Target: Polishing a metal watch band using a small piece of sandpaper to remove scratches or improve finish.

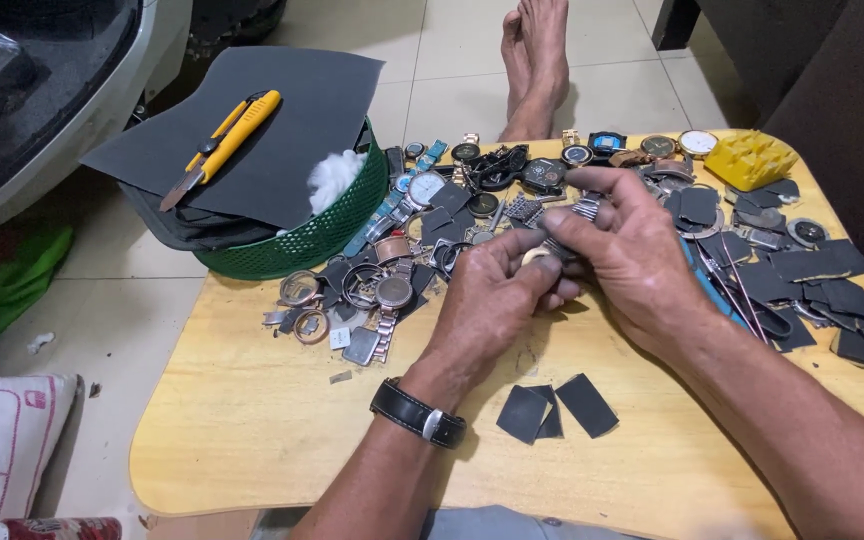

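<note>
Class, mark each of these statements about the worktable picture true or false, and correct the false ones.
1. Both hands meet on a small metal watch part. True: the left hand and right hand pinch the watch part between them.
2. The yellow utility knife lies on the wooden table. False: the utility knife lies on a dark sheet over the green basket.
3. The left wrist wears a black strap. True: the strap circles it.
4. The yellow block sits at the table's near left corner. False: the yellow block sits at the far right.
</note>
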